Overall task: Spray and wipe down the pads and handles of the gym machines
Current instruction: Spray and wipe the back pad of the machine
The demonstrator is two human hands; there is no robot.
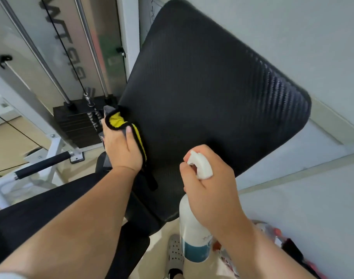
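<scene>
A left hand (122, 150) presses a yellow-and-grey cloth (119, 121) to the black pad (202, 87), its fingers hidden beneath. The right hand (210, 190), fingers curled around the spray bottle (194, 238), covers its neck (label blurred, machine lettering unreadable).

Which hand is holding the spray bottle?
The right hand grips the white spray bottle by its trigger top. The left hand holds a yellow cloth against the black pad instead.

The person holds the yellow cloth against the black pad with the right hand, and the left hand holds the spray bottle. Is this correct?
No, the hands are swapped. In the head view, the left hand presses the yellow cloth against the black pad, and the right hand holds the spray bottle.
</scene>
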